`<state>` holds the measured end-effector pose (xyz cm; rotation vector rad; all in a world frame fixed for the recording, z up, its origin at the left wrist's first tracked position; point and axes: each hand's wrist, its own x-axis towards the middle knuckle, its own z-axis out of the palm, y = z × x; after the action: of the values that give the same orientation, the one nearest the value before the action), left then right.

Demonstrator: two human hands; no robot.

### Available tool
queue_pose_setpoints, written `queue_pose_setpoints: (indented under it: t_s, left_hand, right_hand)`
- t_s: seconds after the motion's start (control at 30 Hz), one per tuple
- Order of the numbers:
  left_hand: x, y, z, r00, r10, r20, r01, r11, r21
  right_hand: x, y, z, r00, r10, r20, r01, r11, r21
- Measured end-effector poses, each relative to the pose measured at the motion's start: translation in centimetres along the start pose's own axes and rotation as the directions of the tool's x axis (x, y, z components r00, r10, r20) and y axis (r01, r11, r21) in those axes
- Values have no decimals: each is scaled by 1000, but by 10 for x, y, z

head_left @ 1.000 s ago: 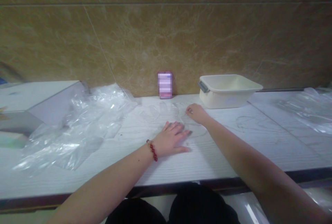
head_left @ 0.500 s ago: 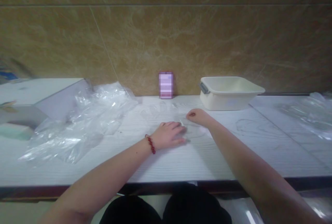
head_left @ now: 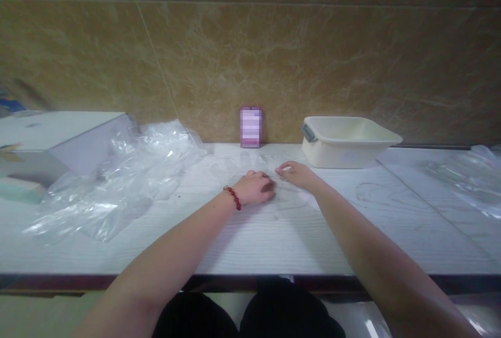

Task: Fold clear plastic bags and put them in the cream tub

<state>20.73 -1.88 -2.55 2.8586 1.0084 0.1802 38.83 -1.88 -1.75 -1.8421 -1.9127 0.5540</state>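
Note:
My left hand, with a red bead bracelet at the wrist, is low over the white wood-grain table. Its fingers are curled together, and whatever they may hold is hidden. Just to the right and slightly farther back, my right hand has thumb and fingertips pinched close; anything between them is too small to make out. Small clear plastic pieces lie on the table beyond my left hand. A phone with a blurred screen stands upright against the wall behind them.
A cream bin with a grey handle stands right of my right hand, by the wall. Crumpled clear plastic spreads on the left beside a white box and a pale green block. More clear plastic lies far right.
My left hand has moved slightly away from me, and its spread fingers have curled in. My right hand has shifted slightly left, its fingertips now more visible.

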Motion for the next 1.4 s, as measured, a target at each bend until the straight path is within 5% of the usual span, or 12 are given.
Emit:
queue_pose_setpoints:
  t_s: [0.17, 0.3, 0.47, 0.63, 1.1, 1.27, 1.4]
  left_hand:
    - [-3, -2, 7, 990, -46, -135, 33, 995, -92]
    - [-2, -5, 10, 959, -161, -235, 89, 952, -291]
    - [-2, -8, 9, 915, -353, -193, 186, 797, -575]
    - [-3, -6, 2, 888, -407, -214, 198, 759, -620]
    - [-2, -9, 2, 865, -479, -147, 321, 756, -571]
    - [-3, -11, 1, 839, -520, -157, 356, 744, -565]
    - [-4, -13, 2, 842, -508, -181, 340, 761, -552]
  right_hand:
    - [-6, 1, -5, 997, -53, 59, 55, 998, -31]
    - [-5, -1, 2, 984, -167, -65, 172, 981, 89]
    - [-8, -8, 11, 938, -329, -109, 344, 924, 167]
    - [-14, -14, 11, 908, -416, -58, 419, 892, 170]
    - [-15, -15, 8, 890, -457, 9, 447, 874, 191]
    - [-9, -10, 5, 944, -327, -34, 329, 942, 62]
    - [-6, -8, 6, 988, -157, 8, 148, 943, 297]
